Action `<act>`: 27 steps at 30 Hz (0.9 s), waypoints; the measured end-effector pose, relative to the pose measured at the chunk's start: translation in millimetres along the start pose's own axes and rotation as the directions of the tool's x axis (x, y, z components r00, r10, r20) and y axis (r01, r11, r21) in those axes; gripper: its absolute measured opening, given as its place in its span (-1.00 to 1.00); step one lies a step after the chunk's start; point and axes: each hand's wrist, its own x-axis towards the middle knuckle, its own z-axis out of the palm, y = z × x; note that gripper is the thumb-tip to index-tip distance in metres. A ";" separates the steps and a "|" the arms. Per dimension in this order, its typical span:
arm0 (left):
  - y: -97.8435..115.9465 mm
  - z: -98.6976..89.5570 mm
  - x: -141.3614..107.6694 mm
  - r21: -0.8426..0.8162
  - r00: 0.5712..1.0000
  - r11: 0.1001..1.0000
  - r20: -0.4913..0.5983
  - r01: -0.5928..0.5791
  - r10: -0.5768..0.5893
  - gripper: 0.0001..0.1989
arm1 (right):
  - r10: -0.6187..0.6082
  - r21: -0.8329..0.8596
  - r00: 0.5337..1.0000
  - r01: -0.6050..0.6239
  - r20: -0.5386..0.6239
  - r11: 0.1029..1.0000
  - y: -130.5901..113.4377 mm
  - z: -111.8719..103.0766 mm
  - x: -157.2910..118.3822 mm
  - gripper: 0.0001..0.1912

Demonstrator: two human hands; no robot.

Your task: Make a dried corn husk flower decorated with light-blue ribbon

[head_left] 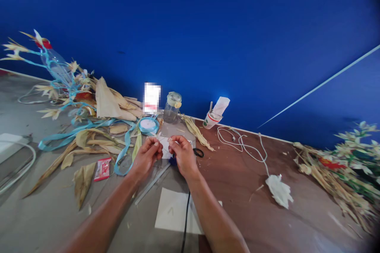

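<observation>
Blue ribbon (127, 141) left; left hand (150, 153), white paper (165, 152), right hand (183, 155) at centre

Far left: clear bottle (57, 67), red cap, husk flowers (51, 90) around it. Then red packet (102, 169), lying flat. Ribbon spool (149, 125) just past left hand: thumb to curled fingers. White paper shows in the gap between hands; contact unclear. Right hand: similar pinch. Can't tell what either grips, if anything. Black loop handle (198, 152) just beside it. Further right: white cup (211, 119), white cable (252, 156), crumpled tissue (279, 191).

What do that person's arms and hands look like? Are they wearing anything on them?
The left forearm and right forearm are bare, with no sleeves in view. The left hand and right hand wear no gloves, and no watch or bracelet shows. I see no rings.
</observation>
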 end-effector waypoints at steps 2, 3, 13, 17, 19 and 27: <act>3.2 1.5 -0.5 -0.059 0.999 0.997 0.018 0.044 -0.043 -0.78 | -0.266 -0.331 0.964 0.259 0.024 0.907 -1.1 -1.6 -4.2 -0.97; 4.7 2.3 -0.6 -0.089 0.998 0.994 0.022 0.064 -0.063 -0.77 | -0.373 -0.459 0.924 0.366 0.079 0.809 -1.4 -2.9 -6.0 -0.93; 2.9 0.4 -2.2 -0.143 0.985 0.975 0.031 0.172 -0.169 -0.72 | -0.564 -0.732 0.712 0.632 0.419 0.254 18.7 -18.7 -6.1 -0.79; 2.4 0.3 -2.4 -0.120 0.983 0.976 0.043 0.181 -0.177 -0.69 | -0.559 -0.754 0.688 0.637 0.463 0.159 23.6 -21.4 -7.0 -0.76; 3.3 1.1 -2.3 -0.103 0.982 0.977 0.018 0.188 -0.187 -0.72 | -0.526 -0.763 0.704 0.629 0.476 0.151 24.7 -21.4 -7.9 -0.75; 6.0 1.4 -1.9 -0.110 0.976 0.971 -0.013 0.214 -0.217 -0.78 | -0.473 -0.743 0.708 0.651 0.524 0.151 27.1 -20.9 -7.9 -0.71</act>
